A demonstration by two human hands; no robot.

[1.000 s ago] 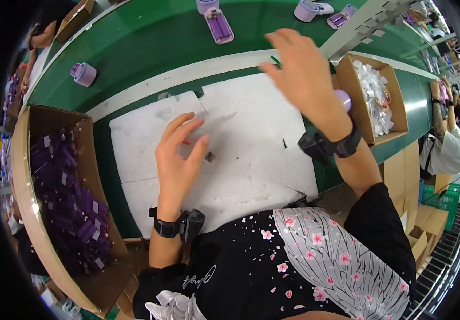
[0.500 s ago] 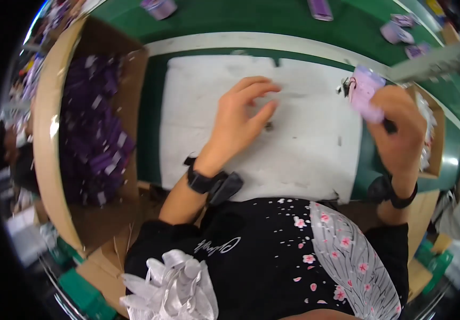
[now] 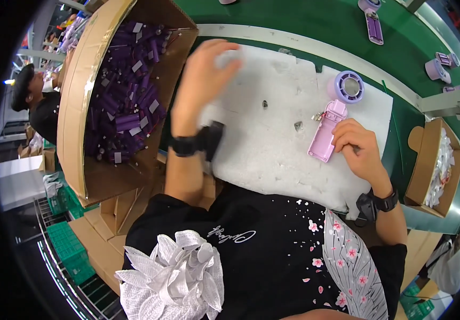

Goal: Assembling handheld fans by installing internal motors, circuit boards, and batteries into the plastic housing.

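A handheld fan point(image 3: 323, 140) lies on the white foam pad point(image 3: 262, 154), its lilac round head at the far end. Its pink handle is an open, hollow shell with thin wires and a small part by the neck. My right hand point(image 3: 359, 146) grips the handle's right edge between fingers and thumb. Over the pad's far left corner, my left hand point(image 3: 206, 77) is raised and slightly blurred, thumb and fingers apart, holding nothing. It is nearest to the cardboard box point(image 3: 75, 117) full of purple cylindrical batteries point(image 3: 128, 122) with white tags.
More fan pieces point(image 3: 374, 26) sit on the green surface beyond a white rail point(image 3: 294, 40). A small carton point(image 3: 419, 173) of white-wrapped parts stands at the right. Green crates point(image 3: 67, 242) are low on the left. Another person point(image 3: 43, 106) is at the far left.
My right hand has brought the fan from the right down onto the pad, its open handle facing up. My left hand has moved left toward the battery box. The view has shifted.
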